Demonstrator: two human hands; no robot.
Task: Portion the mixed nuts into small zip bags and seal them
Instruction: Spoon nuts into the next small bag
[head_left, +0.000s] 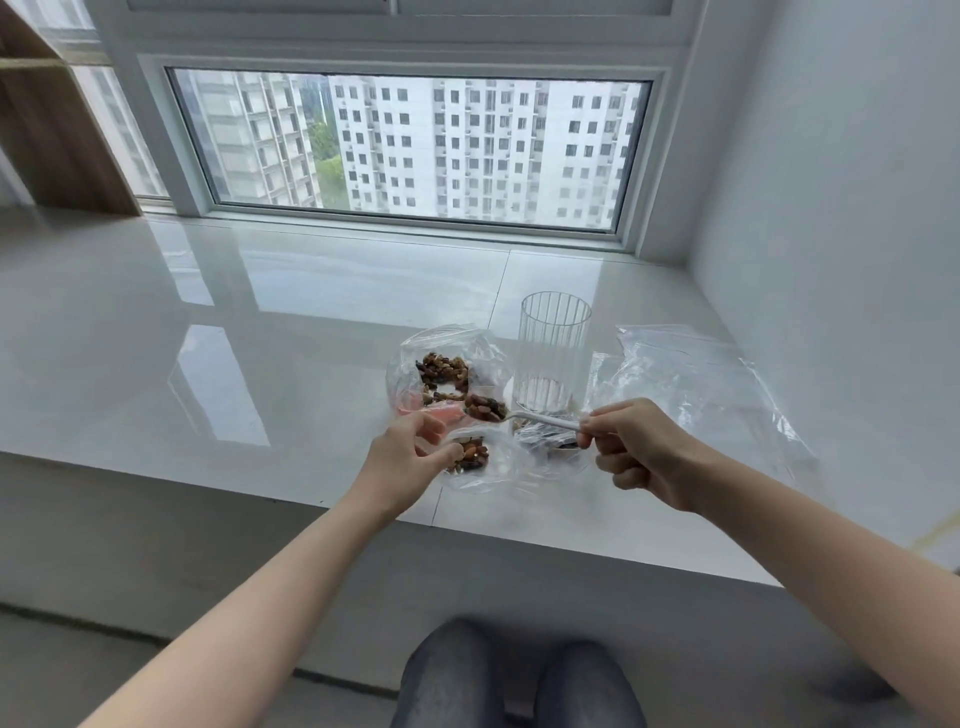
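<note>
On the sill (260, 322), left hand (410, 457) pinches nut-filled bag (483, 467), right hand (639, 452) grips loaded spoon (519, 415).

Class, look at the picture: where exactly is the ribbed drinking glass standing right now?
In the head view, the glass stands upright on the white sill, right of centre, between the nut bag and the empty bags.

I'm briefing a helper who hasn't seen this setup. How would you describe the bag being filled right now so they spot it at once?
On the glossy white sill below the window, find the ribbed glass. Nearer the sill's front edge lies a small clear zip bag, its mouth pinched by the left hand. Unlike the larger nut bag behind it, it holds only a few nuts, and the loaded spoon hovers above it.
</note>
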